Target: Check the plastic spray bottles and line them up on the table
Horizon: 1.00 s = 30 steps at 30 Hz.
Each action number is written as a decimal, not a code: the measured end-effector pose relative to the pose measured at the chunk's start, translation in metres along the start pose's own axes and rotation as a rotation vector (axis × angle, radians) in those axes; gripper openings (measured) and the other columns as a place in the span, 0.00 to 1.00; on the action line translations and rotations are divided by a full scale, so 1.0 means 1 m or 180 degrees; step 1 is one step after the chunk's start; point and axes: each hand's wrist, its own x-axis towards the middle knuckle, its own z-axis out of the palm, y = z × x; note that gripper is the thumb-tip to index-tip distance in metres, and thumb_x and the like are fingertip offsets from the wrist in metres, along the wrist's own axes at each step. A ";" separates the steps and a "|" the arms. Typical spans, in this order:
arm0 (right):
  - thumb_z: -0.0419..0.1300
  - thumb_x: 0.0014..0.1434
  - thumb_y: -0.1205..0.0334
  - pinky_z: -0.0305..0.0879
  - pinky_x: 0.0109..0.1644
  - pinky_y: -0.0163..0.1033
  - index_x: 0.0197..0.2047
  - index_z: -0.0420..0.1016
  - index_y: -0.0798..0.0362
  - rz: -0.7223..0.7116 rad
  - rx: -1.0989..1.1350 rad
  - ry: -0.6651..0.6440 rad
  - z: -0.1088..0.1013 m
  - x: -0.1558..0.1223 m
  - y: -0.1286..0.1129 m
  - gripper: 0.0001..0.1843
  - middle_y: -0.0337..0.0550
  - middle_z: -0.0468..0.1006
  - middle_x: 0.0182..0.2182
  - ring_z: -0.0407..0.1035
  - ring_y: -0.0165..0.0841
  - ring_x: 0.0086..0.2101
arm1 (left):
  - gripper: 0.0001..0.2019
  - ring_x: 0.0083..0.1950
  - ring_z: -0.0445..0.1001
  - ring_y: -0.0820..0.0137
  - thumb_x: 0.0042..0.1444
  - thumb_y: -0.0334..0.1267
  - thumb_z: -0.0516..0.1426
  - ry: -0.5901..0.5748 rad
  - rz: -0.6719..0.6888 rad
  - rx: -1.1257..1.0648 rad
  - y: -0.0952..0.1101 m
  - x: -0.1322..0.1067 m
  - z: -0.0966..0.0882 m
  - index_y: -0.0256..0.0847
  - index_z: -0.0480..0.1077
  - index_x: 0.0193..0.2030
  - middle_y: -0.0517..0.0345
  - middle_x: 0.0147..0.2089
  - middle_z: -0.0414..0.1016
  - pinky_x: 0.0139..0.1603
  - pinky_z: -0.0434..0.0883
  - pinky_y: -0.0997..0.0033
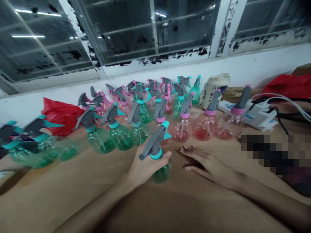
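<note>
My left hand (145, 165) is wrapped round a green spray bottle (161, 173) with a grey trigger head and turquoise collar, upright on the table. Its fingers behind the bottle are partly hidden. To the right, my right hand (209, 165) lies palm down near the tabletop, fingers stretched out, holding nothing. Beyond my hands stands a row of bottles: green ones such as a turquoise-collared spray bottle (121, 137) on the left, and pink ones such as a pink-collared spray bottle (205, 127) on the right. Some coloured liquid shows in their bottoms.
More spray bottles (143, 110) crowd the back by the wall. Green bottles (41, 157) stand at left, beside part of another person's arm (9, 163). Red plastic bags (57, 113), a paper cup (215, 92), and a white power strip (261, 115) with cables lie around the wooden table (116, 207).
</note>
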 end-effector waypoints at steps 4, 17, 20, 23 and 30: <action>0.54 0.61 0.54 0.57 0.61 0.54 0.62 0.58 0.49 -0.0036 0.0034 0.0023 0.001 0.000 0.000 0.27 0.46 0.66 0.58 0.59 0.39 0.58 | 0.10 0.29 0.71 0.66 0.48 0.42 0.60 -0.0020 -0.0032 0.0171 -0.001 -0.008 -0.004 0.44 0.70 0.38 0.64 0.25 0.70 0.33 0.71 0.64; 0.51 0.63 0.54 0.60 0.59 0.53 0.59 0.62 0.51 -0.0047 -0.0293 0.0150 0.013 0.001 0.001 0.22 0.48 0.70 0.55 0.63 0.39 0.56 | 0.13 0.48 0.70 0.64 0.57 0.42 0.56 -0.0004 0.0336 0.0298 -0.008 -0.035 -0.025 0.41 0.67 0.48 0.53 0.46 0.72 0.52 0.65 0.58; 0.50 0.63 0.51 0.62 0.57 0.52 0.57 0.65 0.52 0.0064 -0.0532 0.0005 0.011 0.005 -0.001 0.23 0.49 0.71 0.54 0.65 0.40 0.54 | 0.12 0.48 0.71 0.63 0.57 0.43 0.56 0.0138 0.0386 0.0492 -0.014 -0.047 -0.042 0.41 0.69 0.45 0.54 0.44 0.73 0.51 0.66 0.58; 0.49 0.62 0.49 0.61 0.57 0.53 0.56 0.68 0.52 0.0137 -0.0882 -0.0261 0.004 0.013 -0.009 0.24 0.49 0.72 0.53 0.66 0.42 0.53 | 0.12 0.46 0.73 0.62 0.55 0.45 0.58 0.0415 0.0312 0.0621 -0.026 -0.062 -0.066 0.41 0.70 0.43 0.56 0.42 0.75 0.48 0.68 0.60; 0.45 0.63 0.45 0.66 0.52 0.51 0.52 0.71 0.48 -0.0004 -0.0905 -0.0494 -0.011 0.061 -0.055 0.24 0.45 0.75 0.50 0.71 0.43 0.46 | 0.17 0.44 0.75 0.61 0.51 0.49 0.61 0.1300 -0.0116 0.0978 -0.072 -0.103 -0.134 0.45 0.70 0.45 0.58 0.43 0.77 0.42 0.71 0.65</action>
